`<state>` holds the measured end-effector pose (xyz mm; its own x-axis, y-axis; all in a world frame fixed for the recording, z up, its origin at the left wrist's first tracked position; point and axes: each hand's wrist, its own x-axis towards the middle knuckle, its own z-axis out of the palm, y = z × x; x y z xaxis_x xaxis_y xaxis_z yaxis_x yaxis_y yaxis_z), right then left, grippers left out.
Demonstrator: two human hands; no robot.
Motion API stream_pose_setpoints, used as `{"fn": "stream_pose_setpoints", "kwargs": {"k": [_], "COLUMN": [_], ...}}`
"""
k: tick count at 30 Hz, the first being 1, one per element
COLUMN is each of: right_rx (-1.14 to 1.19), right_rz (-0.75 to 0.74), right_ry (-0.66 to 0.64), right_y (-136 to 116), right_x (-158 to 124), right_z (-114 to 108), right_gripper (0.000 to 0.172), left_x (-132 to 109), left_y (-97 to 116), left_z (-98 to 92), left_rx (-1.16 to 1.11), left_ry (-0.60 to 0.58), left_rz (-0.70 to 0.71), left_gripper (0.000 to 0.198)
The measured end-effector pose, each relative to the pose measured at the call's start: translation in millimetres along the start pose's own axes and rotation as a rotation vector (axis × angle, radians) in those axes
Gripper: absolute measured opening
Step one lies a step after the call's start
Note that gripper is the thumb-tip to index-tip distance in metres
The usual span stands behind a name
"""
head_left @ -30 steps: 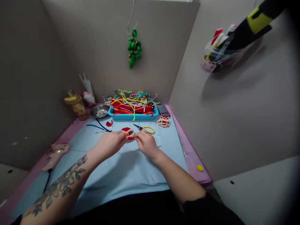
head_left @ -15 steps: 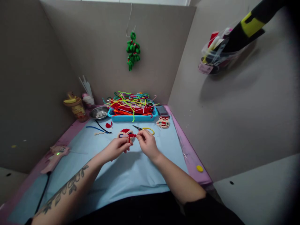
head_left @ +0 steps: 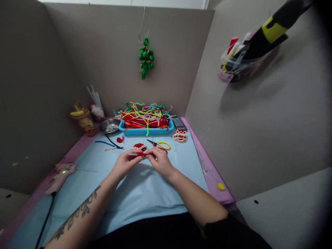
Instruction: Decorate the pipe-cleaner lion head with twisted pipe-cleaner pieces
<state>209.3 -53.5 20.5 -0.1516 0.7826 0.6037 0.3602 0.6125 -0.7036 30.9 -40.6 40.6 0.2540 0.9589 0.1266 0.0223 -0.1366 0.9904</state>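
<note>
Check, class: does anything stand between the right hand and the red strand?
Nothing visible does: the right hand appears to touch the red strand, while the left hand holds a pale stick beside it.

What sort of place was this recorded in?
Probably a small craft workstation between grey partitions: a blue tray heaped with colourful fuzzy stems, yellow-handled scissors, and what looks like a glue gun on the left.

Red strand (head_left: 141, 154); red-and-cream piece (head_left: 139, 146)
</note>
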Motion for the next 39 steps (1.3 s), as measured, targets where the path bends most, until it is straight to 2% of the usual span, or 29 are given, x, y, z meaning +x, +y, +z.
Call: {"fn": "stream_pose_setpoints", "kwargs": {"k": [5, 10, 14, 18, 23, 27, 30, 35, 39], "right_rx": [-0.126, -0.184, -0.096, 0.113, 0.043, -0.080, -0.100, 0.040, 0.029], "right_rz": [-0.060, -0.104, -0.009, 0.164, 0.094, 0.037, 0.016, 0.091, 0.161], "right_ry": [-0.009, -0.032, -0.045, -0.097, -0.115, -0.071, -0.077, -0.103, -0.100], "right_y": [2, 6, 6, 6, 6, 4, 3, 6, 7], "right_x": [-1, -2, -2, -2, -1, -2, -3, -1, 0], "right_z": [0, 1, 3, 4, 4, 2, 1, 2, 3], "right_gripper": [0.012, 0.013, 0.011, 0.019, 0.013, 0.014, 0.016, 0.020, 0.015], "left_x": [-5, -6, -6, -6, -6, -5, -5, -6, -8], "left_y": [4, 7, 8, 9, 8, 4, 1, 3, 7], "left_z": [0.2, 1.4, 0.4, -4.9, -7.5, -5.5, -6.7, -10.0, -8.1], "left_rx": [0.146, 0.137, 0.093, 0.141, 0.212, 0.170, 0.182, 0.210, 0.208], "left_ry": [0.067, 0.076, 0.024, 0.006, -0.022, 0.028, 0.059, 0.113, 0.135], "left_rz": [0.033, -0.044, -0.067, 0.013, 0.051, 0.033, 0.007, 0.032, 0.036], "left_gripper": [0.036, 0.039, 0.037, 0.025, 0.020, 0.029, 0.026, 0.022, 0.022]}}
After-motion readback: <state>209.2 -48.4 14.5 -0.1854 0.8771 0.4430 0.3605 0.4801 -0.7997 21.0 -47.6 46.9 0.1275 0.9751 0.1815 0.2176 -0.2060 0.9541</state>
